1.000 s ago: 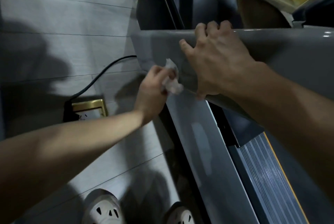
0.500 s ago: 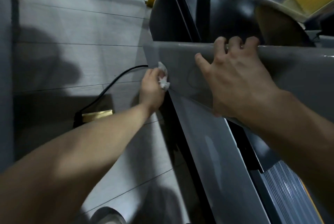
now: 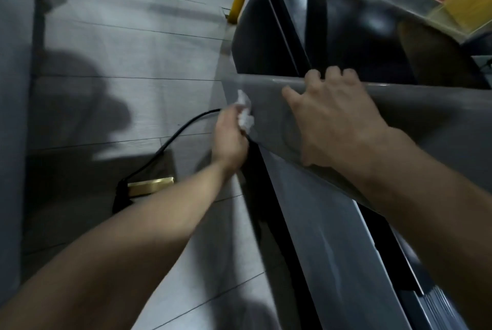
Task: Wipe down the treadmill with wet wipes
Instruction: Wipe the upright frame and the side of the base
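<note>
Grey plastic all over this treadmill — the wet wipe was a scrunched white wad pressed on the left corner of the grey cross panel, right where it met the side rail. The left hand had its fingers curled tight round the wad, pinching it against the plastic. The right hand was braced on the same panel, fingers hooked over the top edge and thumb splayed flat on the face. My take on doing this bit properly: open the wipe out so more of it touches, and work in overlapping strokes along the panel rather than dabbing — and steer clear of the black cable on the floor tiles just beside that corner. Direction-wise, the machine's long axis ran from the black hood at the top of the view down to the lower right, where a ribbed deck strip showed. The panel being wiped lay across that.
</note>
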`<state>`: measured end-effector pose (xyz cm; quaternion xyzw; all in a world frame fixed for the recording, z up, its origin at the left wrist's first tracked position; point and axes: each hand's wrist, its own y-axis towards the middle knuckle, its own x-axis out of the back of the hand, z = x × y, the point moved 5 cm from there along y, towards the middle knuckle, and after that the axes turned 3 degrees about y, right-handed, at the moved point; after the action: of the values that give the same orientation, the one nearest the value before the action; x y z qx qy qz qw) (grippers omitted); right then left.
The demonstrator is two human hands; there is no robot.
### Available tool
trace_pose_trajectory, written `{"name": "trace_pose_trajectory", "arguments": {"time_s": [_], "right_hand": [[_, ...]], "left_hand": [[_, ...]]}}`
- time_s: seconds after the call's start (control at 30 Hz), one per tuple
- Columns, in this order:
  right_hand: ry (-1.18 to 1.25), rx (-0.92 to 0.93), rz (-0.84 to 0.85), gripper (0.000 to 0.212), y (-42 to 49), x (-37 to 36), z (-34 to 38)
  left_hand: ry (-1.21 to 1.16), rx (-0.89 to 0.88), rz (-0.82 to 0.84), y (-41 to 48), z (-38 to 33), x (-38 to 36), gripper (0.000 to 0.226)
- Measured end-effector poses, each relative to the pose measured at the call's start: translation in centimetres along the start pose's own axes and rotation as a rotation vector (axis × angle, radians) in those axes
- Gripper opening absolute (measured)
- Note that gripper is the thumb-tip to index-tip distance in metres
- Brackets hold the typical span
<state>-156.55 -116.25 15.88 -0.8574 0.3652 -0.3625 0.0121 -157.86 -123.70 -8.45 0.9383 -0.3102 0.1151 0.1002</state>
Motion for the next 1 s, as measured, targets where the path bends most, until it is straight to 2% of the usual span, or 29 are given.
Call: {"name": "trace_pose_trajectory", "arguments": {"time_s": [0.07,0.13,0.23,0.37,0.43,0.53,0.6,0.63,0.7,0.83,0.9,1.0], "right_hand": [[-0.009,-0.011,0.013,0.058,-0.3,-0.1,0.4],[-0.01,-0.021,0.027,0.055,0.1,0.2,0.4],[0.0,-0.01,0.038,0.056,0.3,0.3,0.5],[0.014,-0.018,0.035,0.058,0.4,-0.6,0.6],[0.03,-0.027,0.013,0.058,0.3,-0.3,0.6],[0.046,-0.017,0.006,0.054,0.3,-0.1,0.8],[0.053,-0.015,0.012,0.056,0.4,-0.2,0.7],[0.055,-0.016,0.01,0.056,0.4,-0.1,0.6],[0.045,-0.027,0.002,0.057,0.3,0.0,0.4],[0.03,-0.062,0.046,0.059,0.8,-0.6,0.7],[0.036,-0.039,0.033,0.061,0.3,-0.3,0.6],[0.021,0.061,0.017,0.063,-3.2,0.4,0.3]], "left_hand": [[0.058,0.23,0.068,3.7,2.7,-0.4,0.029],[0.149,0.279,0.192,5.1,2.9,-0.7,0.036],[0.102,0.173,0.23,4.6,1.4,0.4,0.031],[0.078,-0.044,0.065,4.6,0.1,1.1,0.023],[0.08,0.055,0.052,7.3,0.0,1.5,0.022],[0.108,0.287,0.136,10.8,1.1,1.8,0.032],[0.143,0.337,0.144,10.2,0.6,1.6,0.035],[0.161,0.314,0.122,9.2,-0.2,1.7,0.028],[0.142,0.147,0.067,6.7,-2.9,2.2,0.023],[-0.037,-0.324,-0.005,2.0,-8.5,3.9,0.049],[-0.054,-0.353,0.023,1.5,-9.6,4.5,0.05],[0.05,-0.148,0.128,4.4,-8.8,4.3,0.038]]}}
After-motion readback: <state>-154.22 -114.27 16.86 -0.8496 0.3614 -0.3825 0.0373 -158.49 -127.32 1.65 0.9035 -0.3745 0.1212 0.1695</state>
